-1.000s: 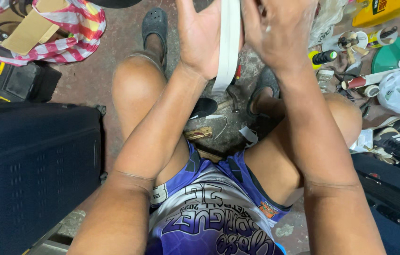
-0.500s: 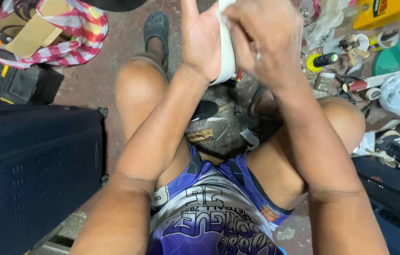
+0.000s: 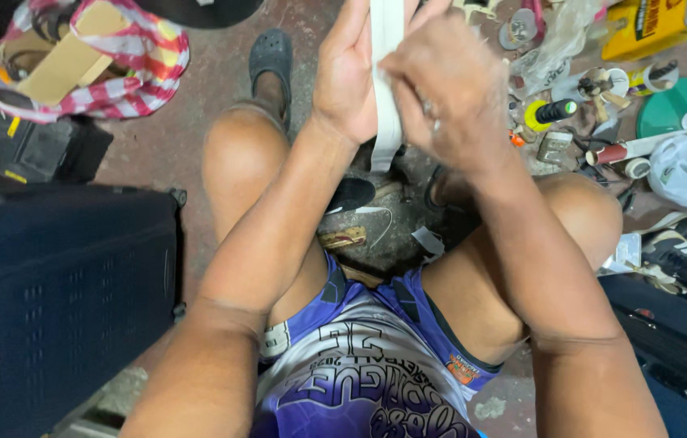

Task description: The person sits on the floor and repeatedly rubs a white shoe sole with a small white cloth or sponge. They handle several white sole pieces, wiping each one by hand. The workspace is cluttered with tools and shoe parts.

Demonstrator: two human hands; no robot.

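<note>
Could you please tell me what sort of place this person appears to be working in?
Probably a small informal repair workshop: a stained concrete floor, a clutter of tools and bottles on the ground, and a dark case alongside.

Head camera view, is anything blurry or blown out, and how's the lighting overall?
Head view: the right hand is slightly motion-blurred; the left hand is sharper. Head view: the white strip between them is bright, nearly washed out. Head view: light is soft and even, and the dark case at left loses detail in shadow.
</note>
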